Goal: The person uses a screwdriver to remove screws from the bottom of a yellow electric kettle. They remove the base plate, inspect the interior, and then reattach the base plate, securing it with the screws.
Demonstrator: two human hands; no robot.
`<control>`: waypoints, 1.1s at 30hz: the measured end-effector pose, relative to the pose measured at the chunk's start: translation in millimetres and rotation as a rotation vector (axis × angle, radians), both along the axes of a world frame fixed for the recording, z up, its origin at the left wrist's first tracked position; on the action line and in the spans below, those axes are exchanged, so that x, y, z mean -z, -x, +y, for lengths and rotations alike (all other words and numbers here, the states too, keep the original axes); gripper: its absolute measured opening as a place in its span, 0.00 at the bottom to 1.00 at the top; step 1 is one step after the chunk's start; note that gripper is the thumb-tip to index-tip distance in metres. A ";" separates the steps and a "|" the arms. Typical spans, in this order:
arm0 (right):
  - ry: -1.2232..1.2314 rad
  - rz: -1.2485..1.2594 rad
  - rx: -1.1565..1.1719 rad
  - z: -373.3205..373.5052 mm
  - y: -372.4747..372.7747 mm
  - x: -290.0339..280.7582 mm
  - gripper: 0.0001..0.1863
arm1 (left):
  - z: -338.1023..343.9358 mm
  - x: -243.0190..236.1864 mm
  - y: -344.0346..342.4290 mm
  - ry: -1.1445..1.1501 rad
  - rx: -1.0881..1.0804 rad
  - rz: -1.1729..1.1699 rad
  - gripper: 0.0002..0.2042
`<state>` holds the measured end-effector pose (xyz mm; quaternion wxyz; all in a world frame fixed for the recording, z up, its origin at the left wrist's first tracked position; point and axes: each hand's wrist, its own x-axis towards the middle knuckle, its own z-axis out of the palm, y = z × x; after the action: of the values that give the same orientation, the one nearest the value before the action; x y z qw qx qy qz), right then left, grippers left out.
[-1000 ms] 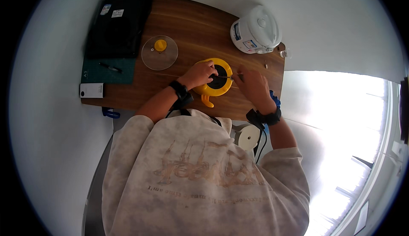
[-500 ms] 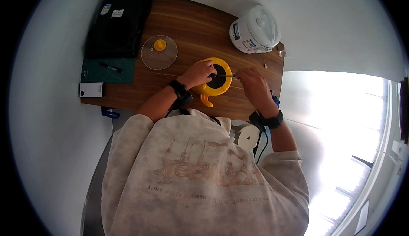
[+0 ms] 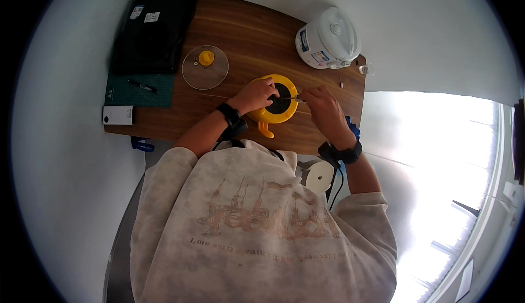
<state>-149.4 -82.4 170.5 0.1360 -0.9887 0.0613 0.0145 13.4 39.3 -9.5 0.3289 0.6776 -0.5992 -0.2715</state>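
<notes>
A round yellow pot (image 3: 284, 118) stands near the table's front edge, its black middle facing up and its orange handle (image 3: 266, 130) pointing at me. My right hand (image 3: 324, 109) is closed around the handle of a screwdriver (image 3: 287, 98), whose thin shaft runs leftward over the black part. At the shaft's tip, the fingers of my left hand (image 3: 256, 95) are pinched together on a small dark piece that I cannot make out. Farther left lies a clear glass lid (image 3: 206, 79) with a yellow knob (image 3: 206, 57) and a few tiny hardware pieces on it.
A white lidded rice cooker (image 3: 322, 40) stands at the back right, a small clear cup (image 3: 366, 69) beside it. On the left are a black flat appliance (image 3: 153, 32), a green cutting mat (image 3: 150, 97), a pen (image 3: 142, 86) and a white power bank (image 3: 118, 115).
My right hand has shifted slightly left with the screwdriver, and its fingers have turned a little. My left hand and the pot stay where they were.
</notes>
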 end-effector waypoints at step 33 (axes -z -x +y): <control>-0.034 0.118 0.229 4.7 -11.8 -6.3 0.15 | -1.4 6.5 0.0 0.017 -0.007 0.012 0.14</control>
<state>-137.6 -77.6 176.8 0.1498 -0.9702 0.1813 0.0580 13.4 37.9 -16.1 0.3390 0.6754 -0.5970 -0.2692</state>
